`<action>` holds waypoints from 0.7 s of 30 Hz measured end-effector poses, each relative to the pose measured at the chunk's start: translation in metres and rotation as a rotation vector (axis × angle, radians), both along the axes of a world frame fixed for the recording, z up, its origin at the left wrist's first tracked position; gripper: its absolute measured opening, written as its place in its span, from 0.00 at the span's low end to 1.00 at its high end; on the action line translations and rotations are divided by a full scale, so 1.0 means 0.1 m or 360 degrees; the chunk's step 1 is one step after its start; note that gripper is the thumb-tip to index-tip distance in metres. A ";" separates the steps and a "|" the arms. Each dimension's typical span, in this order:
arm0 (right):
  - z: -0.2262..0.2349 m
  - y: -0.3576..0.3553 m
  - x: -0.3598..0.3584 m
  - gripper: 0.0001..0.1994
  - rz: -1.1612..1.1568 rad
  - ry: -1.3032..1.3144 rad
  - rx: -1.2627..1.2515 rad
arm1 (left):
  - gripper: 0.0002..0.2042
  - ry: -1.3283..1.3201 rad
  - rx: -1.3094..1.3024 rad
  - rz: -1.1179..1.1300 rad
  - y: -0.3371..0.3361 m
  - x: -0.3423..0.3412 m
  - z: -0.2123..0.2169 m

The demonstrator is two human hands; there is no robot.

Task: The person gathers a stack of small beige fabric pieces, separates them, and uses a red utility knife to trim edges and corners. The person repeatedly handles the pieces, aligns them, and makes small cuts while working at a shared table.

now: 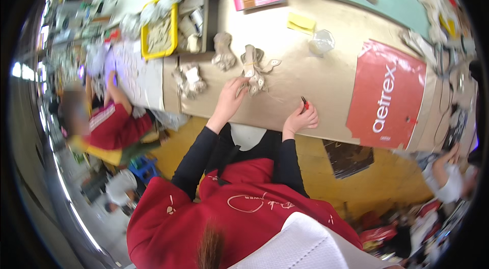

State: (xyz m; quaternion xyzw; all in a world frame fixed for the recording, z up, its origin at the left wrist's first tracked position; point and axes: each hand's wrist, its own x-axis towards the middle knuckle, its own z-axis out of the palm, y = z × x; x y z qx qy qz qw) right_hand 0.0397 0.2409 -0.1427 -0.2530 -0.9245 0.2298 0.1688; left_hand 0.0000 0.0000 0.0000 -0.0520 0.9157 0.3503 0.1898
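My left hand [232, 97] pinches the edge of a beige strap piece [242, 89] at the near side of a loose bundle of similar beige pieces [249, 63]. Several pieces in this bundle have small holes, and they fan out toward the right. To the right, my right hand [302, 119] is closed around small red-handled snips [305, 104], the dark tip pointing up and away from me. The snips are apart from the bundle. Fine pale threads lie on the brown table covering between my hands. The fingers of my right hand partly hide the handles.
Another beige bundle [223, 51] and a pile of small pieces [190, 80] lie to the left. Beyond are a yellow basket [175, 32], a clear cup [322, 42] and a yellow pad [301, 22]. A red sheet [387, 96] covers the right side. A person [114, 124] sits left.
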 end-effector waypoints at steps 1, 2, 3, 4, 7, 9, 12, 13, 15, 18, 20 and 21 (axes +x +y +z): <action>-0.02 0.00 0.04 0.13 -0.0027 0.0022 -0.0020 | 0.29 0.0174 -0.0102 -0.0155 -0.03 -0.21 -0.04; -0.03 -0.01 0.08 0.13 -0.0044 0.0060 -0.0030 | 0.30 0.0358 -0.0188 -0.0299 -0.07 -0.42 -0.09; -0.04 -0.02 0.10 0.13 -0.0069 0.0055 -0.0017 | 0.29 0.0420 -0.0233 -0.0379 -0.10 -0.58 -0.13; -0.06 -0.04 0.10 0.13 -0.0078 0.0062 -0.0002 | 0.28 0.0482 -0.0277 -0.0443 -0.13 -0.72 -0.18; -0.06 -0.07 0.07 0.13 -0.0078 0.0019 -0.0039 | 0.27 0.0456 -0.0055 -0.0019 -0.21 -0.93 -0.33; -0.02 -0.09 0.07 0.13 -0.0056 -0.0047 -0.0026 | 0.31 0.0060 0.0262 0.0745 -0.16 -0.88 -0.46; 0.04 -0.09 -0.03 0.12 -0.0017 -0.0085 0.0103 | 0.36 -0.0397 0.0728 0.0936 -0.05 -0.58 -0.57; 0.07 -0.10 -0.03 0.12 0.0001 -0.0063 0.0139 | 0.36 -0.0542 0.0867 0.0893 0.01 -0.47 -0.61; 0.11 -0.13 -0.03 0.11 0.0039 -0.0004 0.0228 | 0.33 -0.0272 0.0486 0.0894 0.10 -0.41 -0.72; 0.16 -0.12 0.04 0.10 0.0125 0.0103 0.0345 | 0.30 0.0025 0.0183 0.0926 0.23 -0.32 -0.84; 0.16 -0.12 0.05 0.09 0.0227 0.0233 0.0352 | 0.28 0.0261 0.0134 0.0935 0.27 -0.28 -0.93; 0.13 -0.08 0.04 0.10 0.0304 0.0275 0.0349 | 0.27 0.0406 0.0182 0.0931 0.30 -0.27 -1.01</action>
